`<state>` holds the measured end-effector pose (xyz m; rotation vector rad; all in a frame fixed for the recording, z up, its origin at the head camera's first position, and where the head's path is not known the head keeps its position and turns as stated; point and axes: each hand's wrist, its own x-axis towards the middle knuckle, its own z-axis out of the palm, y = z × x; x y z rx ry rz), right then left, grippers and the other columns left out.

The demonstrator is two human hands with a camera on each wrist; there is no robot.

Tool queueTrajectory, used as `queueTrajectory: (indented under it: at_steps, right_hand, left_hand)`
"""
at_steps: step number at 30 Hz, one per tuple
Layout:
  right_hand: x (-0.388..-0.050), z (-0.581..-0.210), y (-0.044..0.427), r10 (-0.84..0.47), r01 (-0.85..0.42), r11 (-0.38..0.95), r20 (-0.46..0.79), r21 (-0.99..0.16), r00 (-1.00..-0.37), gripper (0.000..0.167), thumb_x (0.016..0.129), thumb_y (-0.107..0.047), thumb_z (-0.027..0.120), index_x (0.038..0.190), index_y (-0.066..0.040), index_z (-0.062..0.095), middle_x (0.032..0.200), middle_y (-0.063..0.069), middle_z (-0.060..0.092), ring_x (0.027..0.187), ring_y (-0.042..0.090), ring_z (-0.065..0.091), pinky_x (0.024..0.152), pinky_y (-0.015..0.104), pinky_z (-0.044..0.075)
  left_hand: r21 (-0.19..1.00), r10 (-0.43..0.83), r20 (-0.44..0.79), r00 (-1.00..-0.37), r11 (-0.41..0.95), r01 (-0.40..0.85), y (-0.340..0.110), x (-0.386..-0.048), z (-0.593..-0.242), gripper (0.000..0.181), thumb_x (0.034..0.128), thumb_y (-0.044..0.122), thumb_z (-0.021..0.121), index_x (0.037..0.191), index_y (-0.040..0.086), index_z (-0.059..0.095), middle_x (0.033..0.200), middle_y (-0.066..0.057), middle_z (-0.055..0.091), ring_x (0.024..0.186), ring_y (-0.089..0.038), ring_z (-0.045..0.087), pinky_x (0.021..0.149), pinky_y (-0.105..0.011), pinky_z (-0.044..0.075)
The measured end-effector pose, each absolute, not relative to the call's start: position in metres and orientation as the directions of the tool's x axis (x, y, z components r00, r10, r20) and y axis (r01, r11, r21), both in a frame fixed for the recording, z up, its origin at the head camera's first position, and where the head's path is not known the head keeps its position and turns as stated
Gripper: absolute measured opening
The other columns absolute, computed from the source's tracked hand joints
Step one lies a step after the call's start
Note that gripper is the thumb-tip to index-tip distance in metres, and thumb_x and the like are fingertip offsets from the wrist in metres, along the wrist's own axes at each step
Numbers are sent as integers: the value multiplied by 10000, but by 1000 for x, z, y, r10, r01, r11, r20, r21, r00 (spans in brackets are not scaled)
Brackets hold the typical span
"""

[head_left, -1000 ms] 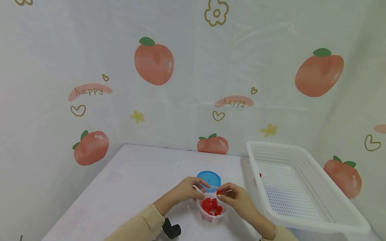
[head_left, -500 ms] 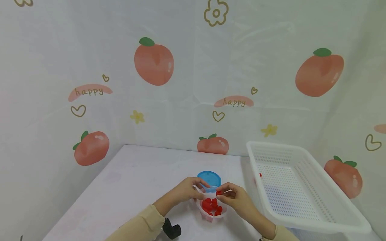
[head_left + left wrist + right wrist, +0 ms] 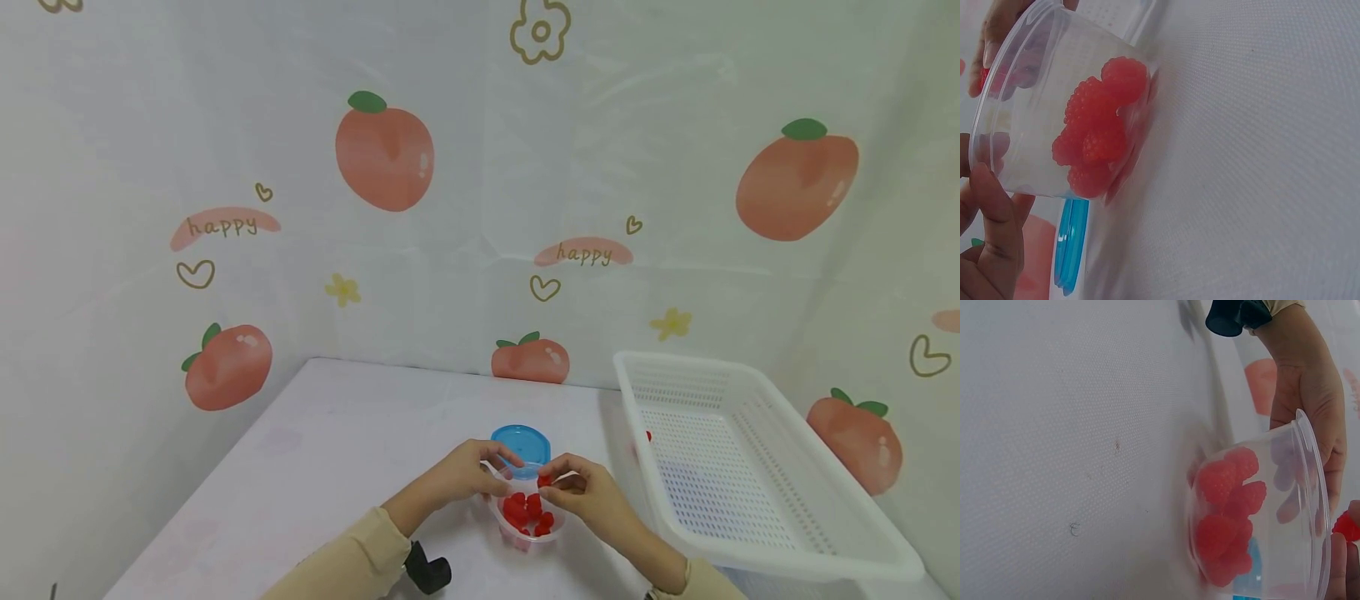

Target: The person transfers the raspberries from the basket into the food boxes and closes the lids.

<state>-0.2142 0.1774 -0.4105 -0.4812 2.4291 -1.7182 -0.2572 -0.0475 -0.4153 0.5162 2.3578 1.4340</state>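
A clear round plastic container (image 3: 558,533) stands upright on the table with several red raspberries (image 3: 1094,119) in its bottom. My left hand (image 3: 465,475) grips its rim from the left; the wrist view shows thumb and fingertips (image 3: 988,181) at the rim. My right hand (image 3: 592,496) pinches a single raspberry (image 3: 544,480) above the container's right side. That held raspberry (image 3: 1346,526) shows just beyond the rim in the right wrist view, partly covered by fingers. Directly behind the container lies a round blue lid (image 3: 519,443).
A large white perforated plastic basket (image 3: 712,467) stands to the right. A small red thing (image 3: 648,436) shows at its left wall, too little to identify. A black device (image 3: 427,571) is at my left wrist. A fruit-print sheet (image 3: 450,275) hangs behind the table (image 3: 360,417).
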Motion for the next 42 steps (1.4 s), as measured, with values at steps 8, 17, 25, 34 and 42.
queueTrajectory:
  at_steps: [8,17,25,34,42]
  right_hand:
    - [-214,-412,178,-331,-199,303,93,-932,-939,292,859,-150,726,1064,33,627,1053,236,630,837,184,653,738,236,570]
    - [-214,-409,177,-326,-168,295,67,-940,-943,319,863,-149,721,1088,48,611,1081,274,608,856,204,642,747,252,574]
    - [-213,-405,178,-333,-178,259,85,-949,-939,291,882,-132,694,1098,41,602,1095,293,586,868,198,649,773,355,585]
    - [-204,-373,179,-343,-262,196,184,-945,-921,327,895,-105,672,1145,72,558,1043,138,579,884,167,649,788,236,558]
    - [-211,-325,197,-188,-416,98,394,-904,-900,196,893,14,636,1078,-45,617,990,-39,620,878,71,639,783,211,558]
  left_hand:
    - [894,470,-91,-878,427,136,-48,-257,-414,325,777,78,782,1077,172,700,984,-38,644,809,-178,607,657,-323,571]
    - [894,466,-101,-879,431,125,-48,-256,-413,322,771,87,785,1064,183,695,980,-38,641,803,-179,605,653,-318,567]
    - [896,472,-97,-876,424,129,-47,-257,-414,318,775,79,777,1072,156,694,970,-38,639,790,-180,600,638,-313,563]
    - [898,483,-79,-872,415,149,-47,-259,-416,297,794,81,769,1076,142,698,946,-37,640,748,-181,607,628,-314,560]
    - [897,476,-86,-875,420,141,-48,-257,-415,304,790,93,776,1080,144,698,960,-32,634,789,-182,600,634,-312,558]
